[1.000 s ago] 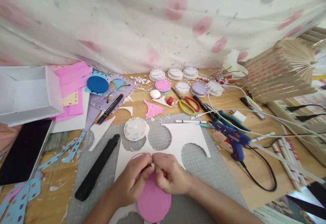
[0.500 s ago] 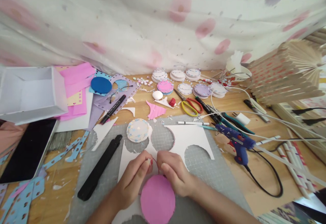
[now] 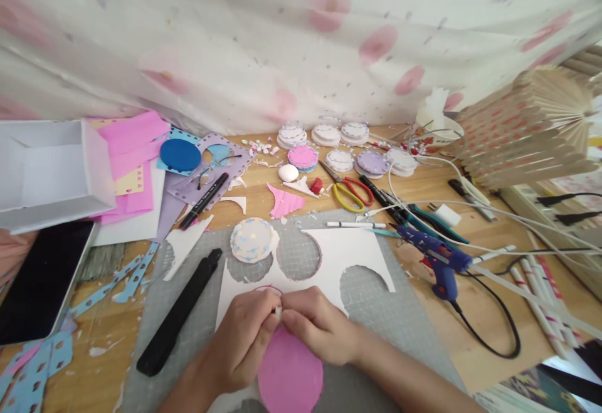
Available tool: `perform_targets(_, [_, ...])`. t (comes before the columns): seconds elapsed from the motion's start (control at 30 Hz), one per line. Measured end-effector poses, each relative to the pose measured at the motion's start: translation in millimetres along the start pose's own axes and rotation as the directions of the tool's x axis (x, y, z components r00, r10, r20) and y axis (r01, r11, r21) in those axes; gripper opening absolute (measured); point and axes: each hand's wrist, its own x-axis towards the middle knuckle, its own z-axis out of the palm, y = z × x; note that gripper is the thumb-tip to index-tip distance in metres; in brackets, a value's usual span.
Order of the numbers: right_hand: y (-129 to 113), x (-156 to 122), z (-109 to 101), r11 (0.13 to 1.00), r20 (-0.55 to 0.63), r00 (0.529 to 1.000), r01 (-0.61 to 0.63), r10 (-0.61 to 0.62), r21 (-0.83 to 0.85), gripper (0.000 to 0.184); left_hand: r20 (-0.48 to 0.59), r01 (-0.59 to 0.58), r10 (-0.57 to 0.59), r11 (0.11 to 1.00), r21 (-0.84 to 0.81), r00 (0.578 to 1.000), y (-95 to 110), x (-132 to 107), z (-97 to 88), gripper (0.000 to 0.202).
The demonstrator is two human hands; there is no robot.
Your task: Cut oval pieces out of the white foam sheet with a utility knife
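Observation:
My left hand (image 3: 239, 338) and my right hand (image 3: 316, 325) meet fingertip to fingertip over the far edge of a pink scalloped paper disc (image 3: 289, 376). Both are closed in a pinch; a small pale object shows between the fingertips, too small to name. A thin pink strip curls up just beyond my fingers. The disc lies on white card (image 3: 350, 250) with round holes cut out, on a grey cutting mat (image 3: 404, 325). A white disc with pastel dots (image 3: 251, 239) rests beyond my hands.
A black cutter (image 3: 179, 313) lies left on the mat. A blue glue gun (image 3: 435, 256) with its cable sits right. Scissors (image 3: 350, 190), pens, several decorated discs (image 3: 338, 146), pink paper, a white box (image 3: 51, 172), a tablet (image 3: 40, 281) and a folded paper fan (image 3: 527, 128) crowd the wooden table.
My fingertips parted slightly half a second ago and have closed together again over the disc's far edge. The pink disc shifted a little under my hands.

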Motion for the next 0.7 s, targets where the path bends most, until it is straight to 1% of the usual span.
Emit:
perform_targets(0.1, [0.5, -0.3, -0.3, 1.0, -0.008, 1.0, 0.009, -0.009, -0.007, 0.03, -0.004, -0.034, 0.034, 0.997, 0.074, 0.999, -2.0, 0.7, 2.0, 0.018])
perform_targets(0.23, [2.9, -0.8, 0.0, 1.0, -0.027, 1.0, 0.0, -0.001, -0.031, 0.028, -0.046, -0.11, 0.121, 0.975, 0.195, 0.992, -4.1, 0.7, 6.2, 0.018])
perform_targets(0.33, [3.7, -0.5, 1.3, 0.999, -0.033, 0.999, 0.007, -0.009, -0.051, 0.026, -0.06, -0.117, 0.132, 0.972, 0.202, 0.989, -3.5, 0.6, 6.8, 0.018])
perform_targets(0.43, [3.1, -0.2, 3.3, 0.996, -0.066, 0.997, 0.036, -0.042, -0.085, 0.027, -0.051, -0.062, 0.068, 0.992, 0.107, 0.996, -1.0, 0.7, 5.0, 0.017])
perform_targets(0.5, [2.6, -0.7, 4.0, 0.992, -0.109, 0.992, 0.057, -0.069, -0.112, 0.027, -0.045, 0.011, -0.011, 1.0, -0.003, 0.999, 0.5, 0.5, 4.1, 0.019])
perform_targets(0.57, [2.0, -1.7, 3.2, 0.989, -0.179, 0.98, 0.063, -0.087, -0.137, 0.026, -0.037, 0.092, -0.097, 0.988, -0.123, 0.995, 0.9, -0.3, 4.0, 0.024])
perform_targets(0.63, [1.2, -2.4, 1.1, 0.986, -0.259, 0.959, 0.082, -0.118, -0.146, 0.021, -0.029, 0.169, -0.181, 0.959, -0.227, 0.983, 0.4, -1.6, 4.6, 0.029])
perform_targets(0.7, [0.0, -2.5, -1.3, 0.981, -0.319, 0.933, 0.123, -0.167, -0.152, 0.01, -0.033, 0.214, -0.235, 0.926, -0.312, 0.971, -0.3, -2.7, 5.2, 0.033])
